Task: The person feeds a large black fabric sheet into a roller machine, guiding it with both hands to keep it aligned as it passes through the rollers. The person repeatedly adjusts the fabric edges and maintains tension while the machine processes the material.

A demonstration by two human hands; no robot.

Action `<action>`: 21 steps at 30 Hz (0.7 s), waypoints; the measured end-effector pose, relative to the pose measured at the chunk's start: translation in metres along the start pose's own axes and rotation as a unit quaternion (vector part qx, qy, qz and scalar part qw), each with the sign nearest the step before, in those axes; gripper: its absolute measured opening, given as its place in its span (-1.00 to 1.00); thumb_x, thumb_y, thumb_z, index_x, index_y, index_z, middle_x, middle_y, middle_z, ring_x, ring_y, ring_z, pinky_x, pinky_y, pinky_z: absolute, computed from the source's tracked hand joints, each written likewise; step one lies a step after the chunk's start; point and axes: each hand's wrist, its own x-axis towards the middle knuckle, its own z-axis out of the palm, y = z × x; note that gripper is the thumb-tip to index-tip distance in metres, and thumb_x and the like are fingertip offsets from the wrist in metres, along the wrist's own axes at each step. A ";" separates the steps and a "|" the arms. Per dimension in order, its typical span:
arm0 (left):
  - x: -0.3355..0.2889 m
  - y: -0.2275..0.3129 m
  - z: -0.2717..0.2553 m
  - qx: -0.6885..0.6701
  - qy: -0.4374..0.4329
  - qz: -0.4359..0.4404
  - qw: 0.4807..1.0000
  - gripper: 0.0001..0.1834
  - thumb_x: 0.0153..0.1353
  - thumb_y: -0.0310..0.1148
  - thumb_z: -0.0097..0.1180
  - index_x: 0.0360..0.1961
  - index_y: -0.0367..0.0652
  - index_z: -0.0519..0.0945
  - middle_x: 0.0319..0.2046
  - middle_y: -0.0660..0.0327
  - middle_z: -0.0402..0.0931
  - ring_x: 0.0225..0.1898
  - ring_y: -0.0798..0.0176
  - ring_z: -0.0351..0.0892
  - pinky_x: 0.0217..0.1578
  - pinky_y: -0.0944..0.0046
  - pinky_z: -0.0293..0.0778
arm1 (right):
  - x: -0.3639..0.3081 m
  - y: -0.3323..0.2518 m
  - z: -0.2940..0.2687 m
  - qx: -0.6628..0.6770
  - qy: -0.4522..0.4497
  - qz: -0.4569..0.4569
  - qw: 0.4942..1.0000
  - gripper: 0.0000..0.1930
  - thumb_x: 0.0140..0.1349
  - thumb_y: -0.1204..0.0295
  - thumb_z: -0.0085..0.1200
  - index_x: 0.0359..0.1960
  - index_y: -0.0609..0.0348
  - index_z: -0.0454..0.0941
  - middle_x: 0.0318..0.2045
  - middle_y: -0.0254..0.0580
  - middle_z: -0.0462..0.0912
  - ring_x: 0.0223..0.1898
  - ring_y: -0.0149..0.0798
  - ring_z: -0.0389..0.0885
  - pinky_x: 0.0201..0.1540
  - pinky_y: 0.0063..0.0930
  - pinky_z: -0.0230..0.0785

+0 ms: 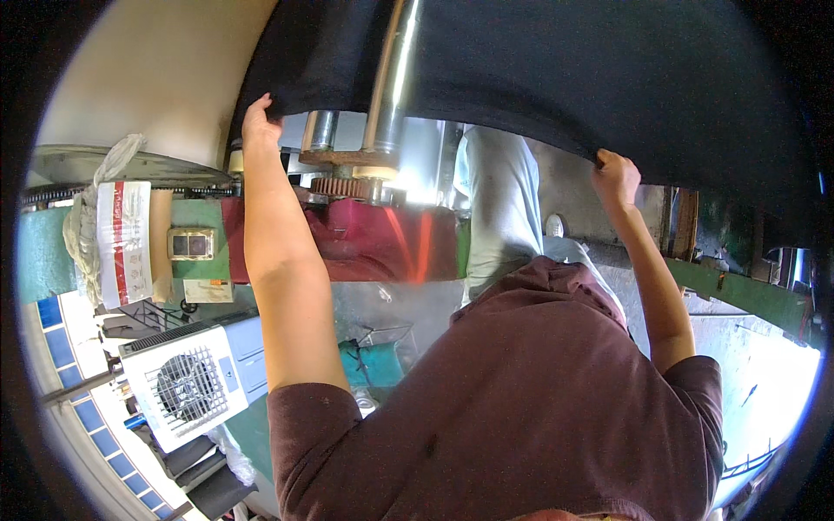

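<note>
A wide sheet of black fabric (556, 65) stretches across the top of the head view. My left hand (262, 120) is closed on its near edge at the left, the thumb pointing up. Farther right, my right hand (615, 176) grips the same edge in a fist. Between the two hands the edge hangs in a shallow curve. A shiny metal roller (391, 78) runs up beside my left hand, with fabric around it. Below it sit a shorter metal roller (321, 130) and a toothed gear (339, 187).
A large pale drum (156, 87) stands at the far left. Dark red cloth (347, 239) covers part of the green machine frame (48, 252). A bundle of whitish cord (82, 234) hangs there by a small switch box (190, 244). A white fan unit (184, 386) is at lower left.
</note>
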 end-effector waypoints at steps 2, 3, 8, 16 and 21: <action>0.044 0.006 -0.037 -0.010 0.058 -0.020 0.998 -0.69 0.02 -0.56 -0.05 -0.14 -0.19 0.42 -0.17 0.13 0.41 -0.16 0.10 0.41 -0.24 0.08 0.43 | 0.003 -0.022 -0.001 0.029 -0.004 -0.036 0.999 -0.88 -0.16 0.46 -0.02 -0.52 0.11 0.52 -0.49 -0.04 0.55 -0.39 0.02 0.52 -0.34 -0.20 0.37; 0.041 0.001 -0.030 -0.015 0.061 -0.014 0.998 -0.69 0.02 -0.55 -0.04 -0.13 -0.19 0.42 -0.15 0.13 0.41 -0.16 0.10 0.41 -0.23 0.08 0.43 | 0.000 -0.027 0.005 0.051 0.034 -0.042 0.997 -0.87 -0.15 0.46 -0.04 -0.50 0.11 0.53 -0.48 -0.05 0.56 -0.37 0.01 0.53 -0.32 -0.21 0.38; -0.007 0.003 0.002 0.062 0.001 -0.010 0.998 -0.68 0.03 -0.52 -0.03 -0.12 -0.21 0.41 -0.09 0.16 0.40 -0.06 0.10 0.35 -0.12 0.01 0.34 | 0.008 -0.058 0.002 0.023 -0.054 -0.022 0.998 -0.85 -0.17 0.48 -0.03 -0.49 0.09 0.53 -0.47 -0.09 0.57 -0.34 -0.05 0.54 -0.30 -0.24 0.39; -0.017 0.003 0.009 0.064 -0.008 -0.011 0.998 -0.63 0.06 -0.57 -0.19 -0.05 -0.18 0.37 0.02 0.28 0.35 0.03 0.13 0.24 -0.07 0.02 0.27 | 0.025 -0.093 0.002 0.025 -0.043 -0.104 0.993 -0.89 -0.08 0.48 -0.11 -0.57 0.09 0.50 -0.51 -0.12 0.58 -0.42 -0.07 0.57 -0.39 -0.24 0.41; 0.031 0.004 -0.024 0.004 0.091 0.009 0.996 -0.52 -0.02 -0.69 -0.30 -0.04 -0.14 0.35 -0.03 0.26 0.37 -0.03 0.11 0.28 -0.04 0.03 0.23 | 0.035 -0.122 -0.002 0.030 -0.067 -0.124 0.990 -0.88 -0.11 0.50 -0.10 -0.54 0.11 0.52 -0.51 -0.13 0.58 -0.41 -0.11 0.57 -0.40 -0.28 0.42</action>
